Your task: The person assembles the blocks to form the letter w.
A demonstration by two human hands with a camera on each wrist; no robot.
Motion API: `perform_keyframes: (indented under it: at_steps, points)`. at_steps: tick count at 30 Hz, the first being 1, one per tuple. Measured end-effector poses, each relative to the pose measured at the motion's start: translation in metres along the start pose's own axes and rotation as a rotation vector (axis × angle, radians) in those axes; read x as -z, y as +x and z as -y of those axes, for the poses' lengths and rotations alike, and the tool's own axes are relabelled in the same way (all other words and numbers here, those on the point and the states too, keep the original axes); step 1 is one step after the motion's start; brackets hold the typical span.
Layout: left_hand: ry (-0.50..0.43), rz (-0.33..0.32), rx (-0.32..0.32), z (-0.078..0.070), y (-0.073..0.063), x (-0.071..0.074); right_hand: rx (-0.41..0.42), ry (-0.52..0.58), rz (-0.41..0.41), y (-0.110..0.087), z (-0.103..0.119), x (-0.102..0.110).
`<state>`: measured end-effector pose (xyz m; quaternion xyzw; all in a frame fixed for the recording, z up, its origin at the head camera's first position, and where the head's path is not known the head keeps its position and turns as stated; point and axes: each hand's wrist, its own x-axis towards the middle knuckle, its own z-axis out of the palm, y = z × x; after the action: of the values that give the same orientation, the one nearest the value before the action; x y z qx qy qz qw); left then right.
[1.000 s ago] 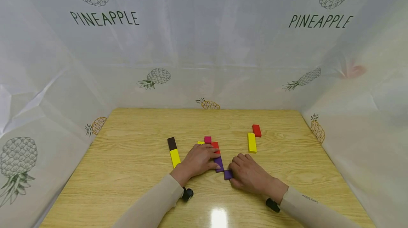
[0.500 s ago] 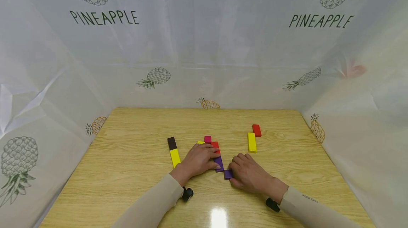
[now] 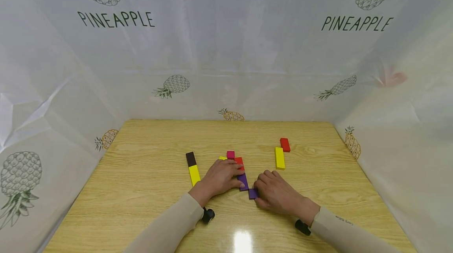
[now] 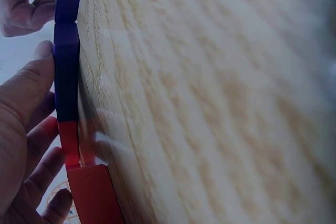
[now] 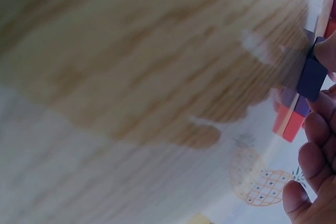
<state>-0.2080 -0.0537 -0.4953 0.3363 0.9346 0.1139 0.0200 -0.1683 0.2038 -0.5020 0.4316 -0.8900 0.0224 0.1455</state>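
Observation:
My left hand [image 3: 220, 177] rests over a row of flat blocks, its thumb on a purple block [image 3: 243, 182] and its fingertips on a red block [image 3: 239, 161]. In the left wrist view the thumb and fingers touch the same side of that purple block [image 4: 66, 77] and the red one [image 4: 68, 142]. My right hand [image 3: 277, 193] pinches a smaller purple block [image 3: 253, 194] at the near end of the row. The right wrist view shows this block [image 5: 312, 76] between thumb and fingers. Beyond the left hand sit a magenta block [image 3: 231, 154] and a partly covered yellow block [image 3: 222, 158].
To the left, a dark brown block [image 3: 191, 159] and a yellow block [image 3: 194, 174] lie end to end. Further right, another yellow block [image 3: 280, 158] touches a red block [image 3: 285, 144]. A pineapple-print sheet [image 3: 226, 56] encloses the wooden table [image 3: 148, 146] at the back and sides.

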Motion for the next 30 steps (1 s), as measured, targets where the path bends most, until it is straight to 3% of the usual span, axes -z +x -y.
perform_keyframes:
  at_steps: [11, 16, 25, 30]
  points:
    - [-0.009, -0.002, 0.001, 0.000, -0.001, -0.001, -0.017, 0.022, 0.026, -0.001, -0.001, 0.001]
    - [-0.007, -0.004, 0.004, 0.000, -0.001, -0.002, -0.068, 0.052, 0.010, -0.002, -0.007, 0.004]
    - [-0.006, -0.006, 0.003, 0.001, -0.001, -0.003, -0.120, -0.020, -0.077, -0.001, -0.046, 0.011]
    - [-0.012, -0.010, -0.005, 0.001, -0.001, -0.003, -0.200, -0.062, -0.054, -0.005, -0.074, 0.011]
